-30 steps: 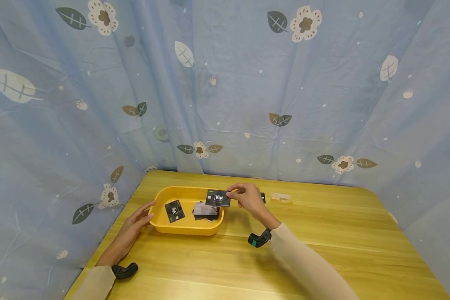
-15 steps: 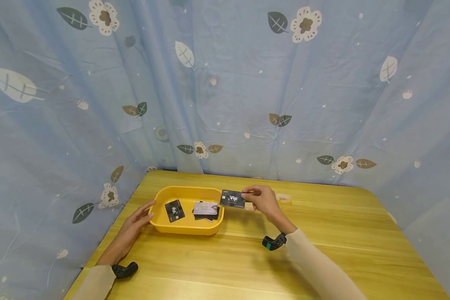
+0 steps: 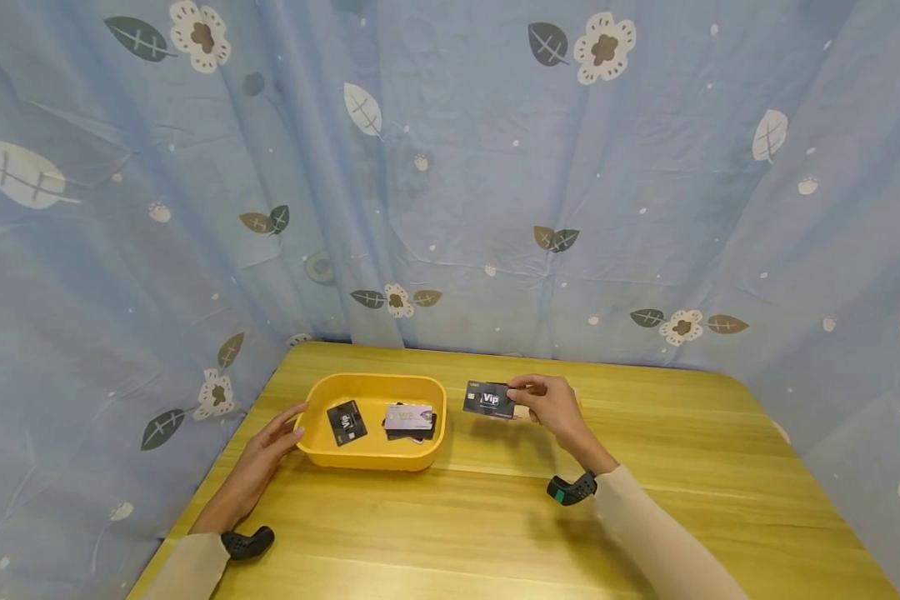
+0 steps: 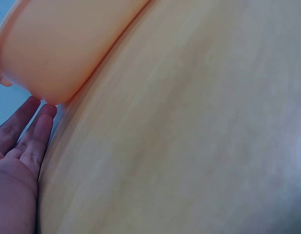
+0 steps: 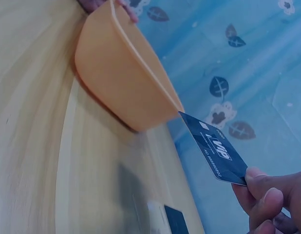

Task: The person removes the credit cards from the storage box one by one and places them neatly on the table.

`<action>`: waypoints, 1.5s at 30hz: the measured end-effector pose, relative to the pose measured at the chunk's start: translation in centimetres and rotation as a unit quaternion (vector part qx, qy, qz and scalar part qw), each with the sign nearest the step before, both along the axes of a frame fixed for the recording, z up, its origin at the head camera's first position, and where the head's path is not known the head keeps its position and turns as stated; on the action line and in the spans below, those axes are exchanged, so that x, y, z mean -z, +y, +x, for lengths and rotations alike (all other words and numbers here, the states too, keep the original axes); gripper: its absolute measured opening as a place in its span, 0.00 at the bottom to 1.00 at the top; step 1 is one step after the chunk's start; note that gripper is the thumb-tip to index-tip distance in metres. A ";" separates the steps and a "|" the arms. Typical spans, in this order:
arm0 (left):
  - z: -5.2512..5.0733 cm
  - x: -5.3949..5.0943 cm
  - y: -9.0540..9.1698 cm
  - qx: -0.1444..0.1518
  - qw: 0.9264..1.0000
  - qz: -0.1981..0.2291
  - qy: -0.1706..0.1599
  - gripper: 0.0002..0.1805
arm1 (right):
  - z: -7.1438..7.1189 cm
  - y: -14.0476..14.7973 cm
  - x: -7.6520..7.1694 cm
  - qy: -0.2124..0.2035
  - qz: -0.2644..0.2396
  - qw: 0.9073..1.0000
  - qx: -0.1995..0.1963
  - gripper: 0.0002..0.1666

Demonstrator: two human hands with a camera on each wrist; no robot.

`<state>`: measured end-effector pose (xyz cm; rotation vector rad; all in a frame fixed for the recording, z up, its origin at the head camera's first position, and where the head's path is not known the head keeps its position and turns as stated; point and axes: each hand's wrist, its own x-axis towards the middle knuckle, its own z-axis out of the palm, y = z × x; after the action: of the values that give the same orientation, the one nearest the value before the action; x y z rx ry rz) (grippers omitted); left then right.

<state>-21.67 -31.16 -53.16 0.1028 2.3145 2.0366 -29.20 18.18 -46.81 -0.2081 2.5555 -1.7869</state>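
My right hand [image 3: 555, 407] pinches a black "Vip" card [image 3: 487, 400] by its right end, above the table to the right of a yellow plastic bin [image 3: 371, 460]. In the right wrist view, the card [image 5: 214, 148] is held clear of the table between thumb and fingers. My left hand [image 3: 258, 462] rests against the bin's left end; its fingers look straight in the left wrist view. Inside the bin lie another black Vip card [image 3: 347, 423] at left and a pale card [image 3: 408, 417] on top of dark cards at right.
Under and behind the right hand, cards lie on the wooden table [image 3: 450, 533], mostly hidden; a dark card [image 5: 176, 220] shows there in the right wrist view. A blue patterned curtain [image 3: 465, 192] stands along the table's back and left sides.
My right hand has carried the black Vip card rightward, from over the bin's right end to above the table beside it. The left hand and bin have stayed in place.
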 end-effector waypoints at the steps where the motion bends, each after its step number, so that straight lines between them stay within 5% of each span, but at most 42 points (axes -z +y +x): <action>1: 0.0 0.0 0.0 0.000 1.000 0.001 0.001 0.35 | 0.1 0.2 0.0 0.001 0.003 1.000 0.003 0.10; 19: 0.0 -0.2 0.0 -0.001 1.000 -0.005 0.007 0.34 | 0.4 5.4 0.8 -0.007 0.029 0.998 0.050 0.13; 45: 0.1 -0.1 -0.1 0.003 1.000 -0.001 -0.007 0.35 | -0.1 10.8 4.4 -0.045 0.083 0.989 0.111 0.12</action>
<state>-21.57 -31.31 -53.02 0.0946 2.3061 2.0249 -29.31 28.93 -51.25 0.1618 2.7339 -1.5898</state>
